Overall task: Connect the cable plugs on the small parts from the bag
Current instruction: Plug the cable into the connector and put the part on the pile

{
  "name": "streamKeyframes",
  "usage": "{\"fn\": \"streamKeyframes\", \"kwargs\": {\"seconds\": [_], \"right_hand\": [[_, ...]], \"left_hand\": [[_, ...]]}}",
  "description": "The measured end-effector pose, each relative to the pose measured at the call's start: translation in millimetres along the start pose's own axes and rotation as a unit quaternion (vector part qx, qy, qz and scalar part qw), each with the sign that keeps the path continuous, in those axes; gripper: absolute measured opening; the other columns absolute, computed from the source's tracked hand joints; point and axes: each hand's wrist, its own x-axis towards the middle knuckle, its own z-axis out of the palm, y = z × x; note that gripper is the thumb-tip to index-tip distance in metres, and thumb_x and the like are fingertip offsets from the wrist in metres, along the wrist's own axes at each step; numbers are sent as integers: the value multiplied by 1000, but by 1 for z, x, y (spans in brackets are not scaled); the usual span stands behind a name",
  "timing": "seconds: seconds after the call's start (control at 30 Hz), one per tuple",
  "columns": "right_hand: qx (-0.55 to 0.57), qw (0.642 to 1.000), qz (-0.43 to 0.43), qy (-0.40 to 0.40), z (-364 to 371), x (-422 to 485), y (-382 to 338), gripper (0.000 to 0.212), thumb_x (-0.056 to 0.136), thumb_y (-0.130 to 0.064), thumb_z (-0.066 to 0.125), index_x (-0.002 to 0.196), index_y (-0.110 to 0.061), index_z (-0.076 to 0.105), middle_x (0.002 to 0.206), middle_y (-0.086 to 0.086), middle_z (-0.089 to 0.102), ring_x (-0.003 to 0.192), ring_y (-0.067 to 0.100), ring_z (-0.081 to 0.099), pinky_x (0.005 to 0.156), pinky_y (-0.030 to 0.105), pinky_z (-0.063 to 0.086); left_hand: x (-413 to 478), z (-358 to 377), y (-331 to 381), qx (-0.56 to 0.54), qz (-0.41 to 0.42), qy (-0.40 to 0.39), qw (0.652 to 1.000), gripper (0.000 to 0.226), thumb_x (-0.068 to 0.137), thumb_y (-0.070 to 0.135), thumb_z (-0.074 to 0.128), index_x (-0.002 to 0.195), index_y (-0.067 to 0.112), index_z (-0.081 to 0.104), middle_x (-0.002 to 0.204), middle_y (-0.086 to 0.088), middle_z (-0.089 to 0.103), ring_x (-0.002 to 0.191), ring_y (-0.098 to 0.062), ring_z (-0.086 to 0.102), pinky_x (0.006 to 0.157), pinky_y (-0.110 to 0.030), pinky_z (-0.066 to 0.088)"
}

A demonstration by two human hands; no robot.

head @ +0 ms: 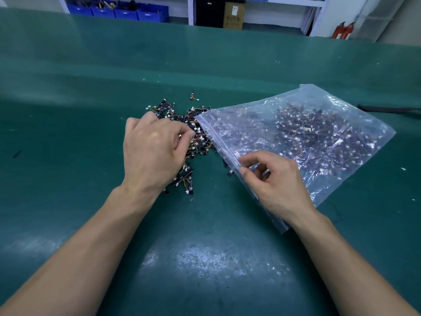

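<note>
A clear zip bag lies on the green table, holding many small black parts with thin wires and white plugs. A pile of the same small parts is spilled on the table at the bag's open mouth. My left hand rests over this pile, and its thumb and fingertips pinch a small white plug at the pile's middle. My right hand sits on the near edge of the bag by its zip strip, fingers loosely curled; its thumb and forefinger are apart and I cannot tell whether they grip the plastic.
The green table mat spreads wide in front of me and to the left. Blue bins on shelving, a cardboard box and red extinguishers stand beyond the far edge. A dark strip lies at the right.
</note>
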Motion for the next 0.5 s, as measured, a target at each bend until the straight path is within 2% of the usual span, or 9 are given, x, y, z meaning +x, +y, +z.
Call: {"fn": "streamKeyframes", "kwargs": {"seconds": [0.1, 0.3, 0.5], "right_hand": [[1, 1000, 2, -4, 1, 0, 0, 16, 88, -12, 75, 97, -26, 76, 79, -11, 70, 63, 13, 59, 62, 9, 41], [5, 1000, 4, 2, 0, -1, -1, 17, 88, -13, 74, 97, -28, 76, 77, -11, 69, 62, 13, 59, 61, 9, 42], [10, 1000, 9, 6, 1, -1, -1, 18, 91, -11, 70, 100, -25, 76, 82, -12, 70, 65, 10, 58, 64, 7, 40]], "left_hand": [[0, -3, 3, 6, 16, 28, 999, 17, 96, 31, 67, 82, 24, 73, 63, 18, 37, 70, -20, 42, 73, -30, 22], [0, -5, -1, -18, 1, 53, 998, 21, 97, 35, 65, 81, 24, 72, 60, 13, 42, 72, -14, 36, 74, -29, 22], [-6, 6, 5, -59, 20, 44, 997, 22, 98, 35, 64, 80, 24, 71, 59, 13, 39, 70, -15, 37, 74, -30, 24]]}}
